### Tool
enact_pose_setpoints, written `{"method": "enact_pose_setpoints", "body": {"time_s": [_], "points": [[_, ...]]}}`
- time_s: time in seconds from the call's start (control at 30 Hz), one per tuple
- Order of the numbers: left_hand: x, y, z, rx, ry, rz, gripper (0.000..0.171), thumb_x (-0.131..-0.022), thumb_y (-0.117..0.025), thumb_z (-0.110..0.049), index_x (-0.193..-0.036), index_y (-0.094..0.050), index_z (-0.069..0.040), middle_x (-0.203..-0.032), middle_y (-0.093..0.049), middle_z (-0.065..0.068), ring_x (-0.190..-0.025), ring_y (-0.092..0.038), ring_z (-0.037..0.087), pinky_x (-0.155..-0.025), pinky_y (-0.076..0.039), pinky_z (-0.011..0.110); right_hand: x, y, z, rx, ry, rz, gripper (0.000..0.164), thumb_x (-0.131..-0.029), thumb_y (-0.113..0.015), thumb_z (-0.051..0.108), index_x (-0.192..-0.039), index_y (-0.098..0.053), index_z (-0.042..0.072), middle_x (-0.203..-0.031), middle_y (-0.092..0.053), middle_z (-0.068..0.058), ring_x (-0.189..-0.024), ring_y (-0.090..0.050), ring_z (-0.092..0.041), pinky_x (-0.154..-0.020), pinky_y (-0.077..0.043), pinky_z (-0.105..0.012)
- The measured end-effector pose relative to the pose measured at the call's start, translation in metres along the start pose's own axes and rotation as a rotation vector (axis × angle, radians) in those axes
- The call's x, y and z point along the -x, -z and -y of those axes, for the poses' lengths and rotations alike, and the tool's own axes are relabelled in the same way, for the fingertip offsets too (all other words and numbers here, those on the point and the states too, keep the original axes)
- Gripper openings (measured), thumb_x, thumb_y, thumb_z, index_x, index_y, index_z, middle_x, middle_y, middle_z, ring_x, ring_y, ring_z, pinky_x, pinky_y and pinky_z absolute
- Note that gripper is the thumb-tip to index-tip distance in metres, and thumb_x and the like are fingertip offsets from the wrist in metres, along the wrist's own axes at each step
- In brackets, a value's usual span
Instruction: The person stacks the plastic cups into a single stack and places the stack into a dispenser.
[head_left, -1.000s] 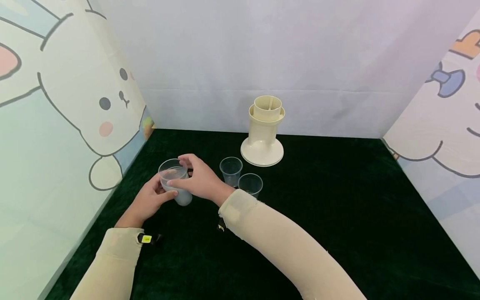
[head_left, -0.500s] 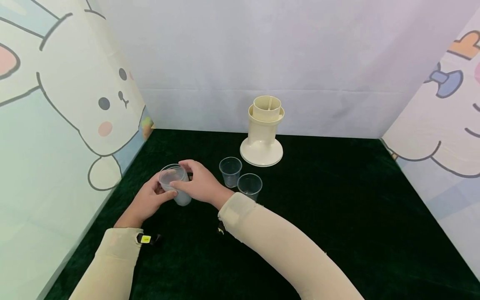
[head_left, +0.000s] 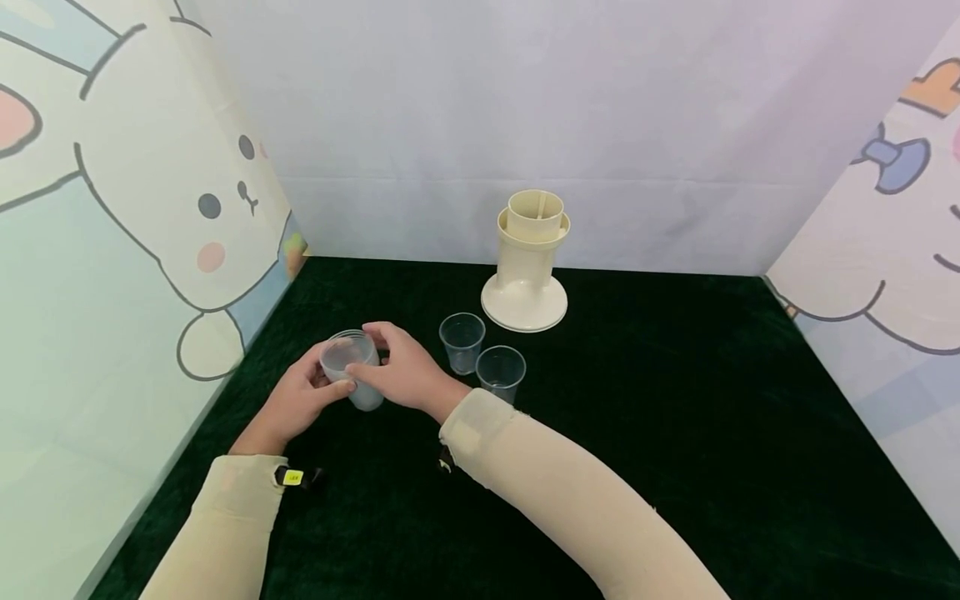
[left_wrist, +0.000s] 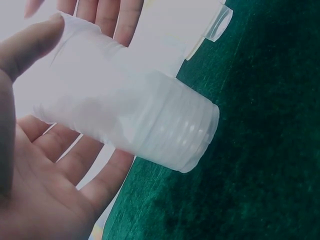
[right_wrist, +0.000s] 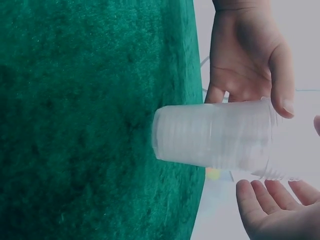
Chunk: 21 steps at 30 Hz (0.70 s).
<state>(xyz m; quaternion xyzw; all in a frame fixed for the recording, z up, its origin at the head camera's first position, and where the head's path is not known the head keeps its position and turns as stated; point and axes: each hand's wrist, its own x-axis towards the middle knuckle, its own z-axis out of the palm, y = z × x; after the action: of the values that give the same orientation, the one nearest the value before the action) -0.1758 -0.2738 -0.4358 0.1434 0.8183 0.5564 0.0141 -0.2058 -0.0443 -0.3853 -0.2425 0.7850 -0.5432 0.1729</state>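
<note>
A stack of clear plastic cups (head_left: 366, 395) leans above the dark green cloth, its rims close together at the top. My left hand (head_left: 296, 400) grips the stack from the left; in the left wrist view its fingers lie behind the cups (left_wrist: 170, 125) and the thumb reaches over the rim end. From the right, my right hand (head_left: 411, 373) holds the rim end, thumb on the near side and fingers on the far side. The right wrist view shows the nested cups (right_wrist: 200, 136) side-on, with the right fingers (right_wrist: 262, 200) along the rims.
Two single clear cups, one farther back (head_left: 462, 343) and one nearer (head_left: 501, 373), stand upright right of my hands. Behind them is a cream-coloured cylindrical holder (head_left: 525, 275) on a round base. A white curtain (head_left: 637, 167) and cartoon-printed side panels enclose the green cloth (head_left: 712, 417).
The uppermost cup has sunk down into the stack, so the rims now sit close together. My right hand has lowered with it, while my left hand stays in place.
</note>
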Motion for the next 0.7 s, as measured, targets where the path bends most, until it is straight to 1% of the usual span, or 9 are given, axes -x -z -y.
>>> {"method": "enact_pose_setpoints", "body": {"time_s": [0.17, 0.33, 0.43, 0.6, 0.7], "points": [[0.000, -0.002, 0.000, 0.001, 0.005, -0.007, 0.060, -0.103, -0.066, -0.016, -0.154, -0.038, -0.006, -0.144, -0.050, 0.018, -0.119, -0.060, 0.007, -0.093, -0.050, 0.019, 0.003, 0.001, 0.000, 0.008, 0.028, -0.007, 0.063, -0.102, -0.067, 0.030, -0.157, -0.039, 0.014, -0.151, -0.047, 0.000, -0.131, -0.052, -0.014, -0.106, -0.046, -0.032], [0.000, -0.002, -0.002, -0.004, 0.015, -0.009, 0.061, -0.103, -0.067, -0.019, -0.154, -0.038, -0.007, -0.143, -0.051, 0.017, -0.117, -0.061, 0.009, -0.092, -0.050, 0.019, 0.011, 0.009, 0.004, 0.041, 0.063, -0.039, 0.062, -0.103, -0.067, 0.029, -0.156, -0.040, 0.014, -0.155, -0.045, -0.001, -0.138, -0.047, -0.014, -0.109, -0.042, -0.030], [-0.001, -0.003, -0.004, -0.013, 0.018, -0.008, 0.061, -0.103, -0.067, -0.020, -0.155, -0.038, -0.007, -0.143, -0.051, 0.017, -0.118, -0.060, 0.011, -0.093, -0.050, 0.019, 0.017, 0.018, 0.009, 0.024, 0.090, -0.048, 0.061, -0.103, -0.066, 0.028, -0.156, -0.040, 0.014, -0.156, -0.044, -0.002, -0.141, -0.045, -0.016, -0.111, -0.041, -0.033], [-0.001, -0.003, -0.005, -0.050, 0.033, -0.015, 0.062, -0.102, -0.067, -0.021, -0.156, -0.038, -0.008, -0.144, -0.051, 0.016, -0.120, -0.057, 0.016, -0.094, -0.047, 0.016, 0.028, 0.030, 0.017, -0.014, 0.113, -0.070, 0.060, -0.103, -0.066, 0.029, -0.155, -0.041, 0.014, -0.155, -0.046, -0.004, -0.141, -0.045, -0.018, -0.112, -0.041, -0.037], [-0.001, -0.003, -0.005, -0.065, 0.039, -0.018, 0.062, -0.103, -0.067, -0.022, -0.156, -0.038, -0.009, -0.145, -0.050, 0.017, -0.121, -0.055, 0.018, -0.094, -0.045, 0.015, 0.033, 0.035, 0.020, -0.029, 0.133, -0.079, 0.060, -0.103, -0.067, 0.029, -0.155, -0.041, 0.015, -0.155, -0.046, -0.005, -0.140, -0.045, -0.016, -0.113, -0.040, -0.039]]}}
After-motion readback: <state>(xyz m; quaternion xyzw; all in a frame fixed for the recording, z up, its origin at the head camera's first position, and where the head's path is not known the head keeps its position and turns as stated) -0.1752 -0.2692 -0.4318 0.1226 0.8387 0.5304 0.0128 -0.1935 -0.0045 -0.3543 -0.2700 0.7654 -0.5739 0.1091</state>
